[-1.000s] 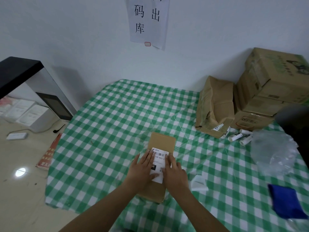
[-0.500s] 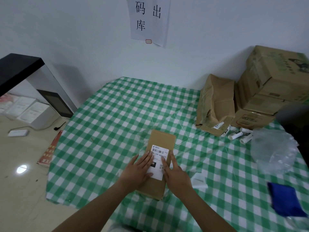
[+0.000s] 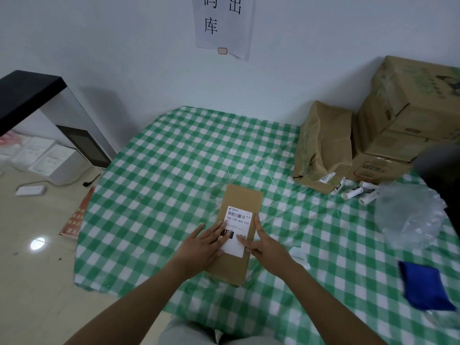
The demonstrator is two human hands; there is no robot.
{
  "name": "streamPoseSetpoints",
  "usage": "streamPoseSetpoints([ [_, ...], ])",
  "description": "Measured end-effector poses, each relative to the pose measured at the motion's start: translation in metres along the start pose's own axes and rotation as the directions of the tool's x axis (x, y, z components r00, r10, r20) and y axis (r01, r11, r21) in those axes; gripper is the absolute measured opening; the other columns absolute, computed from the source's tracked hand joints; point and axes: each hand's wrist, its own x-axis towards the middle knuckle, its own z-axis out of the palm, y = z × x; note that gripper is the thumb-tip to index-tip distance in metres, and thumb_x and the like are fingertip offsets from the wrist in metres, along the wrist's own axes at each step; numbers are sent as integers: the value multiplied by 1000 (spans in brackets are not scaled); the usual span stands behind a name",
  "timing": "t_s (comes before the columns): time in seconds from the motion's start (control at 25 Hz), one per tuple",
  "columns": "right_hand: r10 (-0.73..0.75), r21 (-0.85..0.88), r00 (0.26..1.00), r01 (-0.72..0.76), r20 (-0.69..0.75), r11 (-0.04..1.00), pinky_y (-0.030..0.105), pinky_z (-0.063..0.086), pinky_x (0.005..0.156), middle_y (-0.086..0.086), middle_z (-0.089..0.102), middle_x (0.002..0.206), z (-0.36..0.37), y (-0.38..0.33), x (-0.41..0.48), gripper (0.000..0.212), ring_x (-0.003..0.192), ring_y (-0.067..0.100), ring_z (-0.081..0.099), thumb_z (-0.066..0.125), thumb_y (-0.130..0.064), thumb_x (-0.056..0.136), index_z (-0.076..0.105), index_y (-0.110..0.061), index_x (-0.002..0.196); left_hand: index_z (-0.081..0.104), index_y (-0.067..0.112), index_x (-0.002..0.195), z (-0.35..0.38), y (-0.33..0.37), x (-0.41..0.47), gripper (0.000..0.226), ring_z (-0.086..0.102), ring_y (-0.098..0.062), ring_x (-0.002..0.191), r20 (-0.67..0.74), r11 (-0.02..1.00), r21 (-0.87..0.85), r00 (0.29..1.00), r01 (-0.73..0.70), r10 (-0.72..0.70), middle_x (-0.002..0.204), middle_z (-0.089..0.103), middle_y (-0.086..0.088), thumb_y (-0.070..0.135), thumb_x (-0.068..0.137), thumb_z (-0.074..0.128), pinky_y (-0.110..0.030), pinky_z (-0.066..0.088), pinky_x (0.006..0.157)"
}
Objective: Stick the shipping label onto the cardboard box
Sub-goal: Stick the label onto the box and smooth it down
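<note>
A: What are the hands doing?

B: The left hand (image 3: 202,247) lies flat and spread, fingers pressing the left half of the white rectangular shipping label (image 3: 237,231). The right hand (image 3: 265,245) is flat and spread too, its thumb on the label's lower right part and its fingers along the right edge. Neither grips anything; both press down.

A: And where is the label?

B: On the top face of the long brown cardboard box (image 3: 242,202), over its middle and nearer half, barcode end pointing away from the person. The box lies flat on the table under the green and white checked tablecloth (image 3: 154,195). I judge the flat palms are there to smooth the label so it bonds without bubbles.

A: Any loose edges?

B: The far edge and corners look flat. The near left corner is under the left hand, so I cannot tell.

A: Room to move?

B: Plenty to the left and beyond the box. To the right, just beside the right wrist, sits a small white paper piece (image 3: 300,255). The crumpled clear plastic bag (image 3: 410,215), blue cloth (image 3: 423,285) and stacked brown cartons (image 3: 408,120) stand well apart.
</note>
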Motion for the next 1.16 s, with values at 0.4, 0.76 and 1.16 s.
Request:
streamPoseSetpoints([
  [0.4, 44, 210, 996, -28, -72, 977, 18, 43, 96, -21, -5, 158, 6, 1, -2, 47, 137, 2, 33, 65, -31, 91, 51, -43, 134, 43, 23, 146, 2, 13, -4, 58, 37, -18, 143, -60, 994, -75, 995, 77, -82, 153, 42, -3, 43, 103, 8, -46, 45, 108],
  [0.76, 134, 10, 986, -133, -97, 991, 31, 54, 80, -7, -30, 158, 21, -18, -1, 62, 121, 15, 55, 49, -50, 94, 17, -49, 148, 60, 19, 132, 6, 38, 0, 67, 24, -9, 146, -32, 951, -161, 962, 262, -270, 144, 54, -1, 45, 103, 4, -43, 51, 99],
  [1.16, 130, 3, 985, -131, -115, 991, 28, 55, 77, -4, -32, 158, 25, -23, -1, 62, 109, 15, 61, 47, -43, 97, 11, -50, 148, 68, 13, 123, 8, 51, 3, 48, 59, -20, 126, -87, 951, -181, 959, 250, -268, 132, 65, -5, 33, 91, 37, -44, 57, 91],
])
